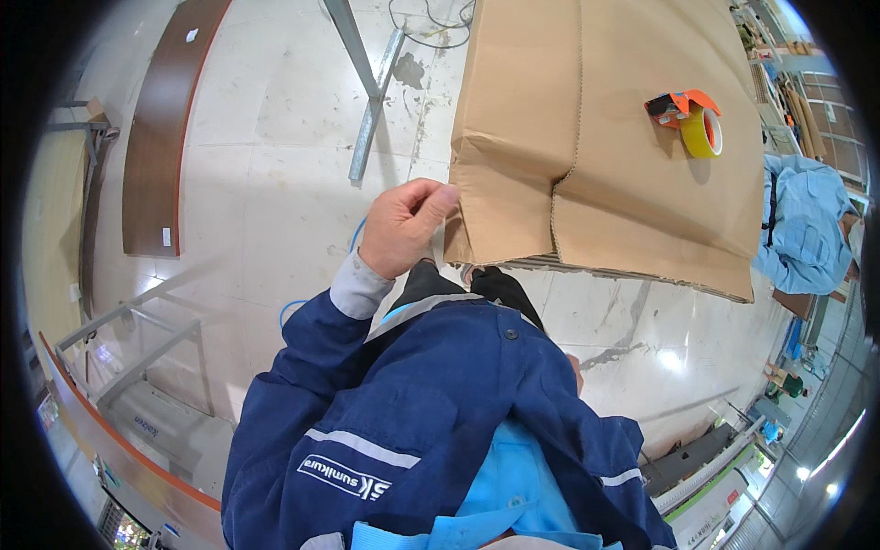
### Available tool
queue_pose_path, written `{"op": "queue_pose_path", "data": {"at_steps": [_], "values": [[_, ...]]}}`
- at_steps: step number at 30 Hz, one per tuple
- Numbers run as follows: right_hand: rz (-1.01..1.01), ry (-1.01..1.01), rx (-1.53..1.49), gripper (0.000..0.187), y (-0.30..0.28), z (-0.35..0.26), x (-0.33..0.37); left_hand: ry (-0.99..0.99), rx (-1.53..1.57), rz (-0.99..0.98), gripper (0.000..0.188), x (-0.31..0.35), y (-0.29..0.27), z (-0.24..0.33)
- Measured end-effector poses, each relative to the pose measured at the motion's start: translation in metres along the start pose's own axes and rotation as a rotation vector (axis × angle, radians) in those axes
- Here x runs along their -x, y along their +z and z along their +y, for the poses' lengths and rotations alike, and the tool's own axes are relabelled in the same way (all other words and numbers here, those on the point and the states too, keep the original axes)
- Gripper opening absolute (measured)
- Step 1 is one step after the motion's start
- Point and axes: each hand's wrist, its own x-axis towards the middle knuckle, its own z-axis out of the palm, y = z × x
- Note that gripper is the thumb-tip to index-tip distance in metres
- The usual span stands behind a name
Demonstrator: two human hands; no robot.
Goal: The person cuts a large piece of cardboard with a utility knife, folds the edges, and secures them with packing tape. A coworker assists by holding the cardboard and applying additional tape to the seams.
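Note:
A large brown cardboard sheet (660,220) spreads out in front of me, creased across its near part, with a ragged seam running along it. At its near left corner my left hand (408,225) is closed, thumb and fingers pinching the cardboard edge. My right hand (575,369) hangs low by my right side; only a sliver of it shows beside the jacket, and its fingers are hidden. On top of the cardboard, toward the right, lies an orange tape dispenser (680,105) with a yellow tape roll (702,133).
A metal stand (376,105) rises from the floor left of the cardboard. Farther left lies a long brown board (170,128). Someone in a light blue shirt (808,225) is close to the cardboard's right edge. A grey metal frame (147,339) stands at lower left.

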Motion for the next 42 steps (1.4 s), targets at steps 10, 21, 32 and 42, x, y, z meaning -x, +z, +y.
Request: {"op": "queue_pose_path", "data": {"at_steps": [10, 21, 32, 42], "values": [[0.185, 0.354, -1.699, 0.062, -0.109, 0.028, 0.114, -0.155, 0.190, -0.026, 0.029, 0.009, 0.008, -0.026], [-0.912, -0.303, -1.959, 0.060, -0.119, -0.172, 0.071, -0.434, 0.209, -0.132, 0.037, 0.008, -0.003, -0.044], [-0.197, -0.311, -1.988, 0.044, -0.071, -0.226, 0.107, -0.408, 0.186, -0.340, 0.031, -0.043, -0.034, -0.039], [0.328, -0.225, -0.961, 0.059, -0.082, -0.368, 0.079, -0.378, 0.099, -0.680, 0.031, -0.091, -0.053, -0.053]]}}
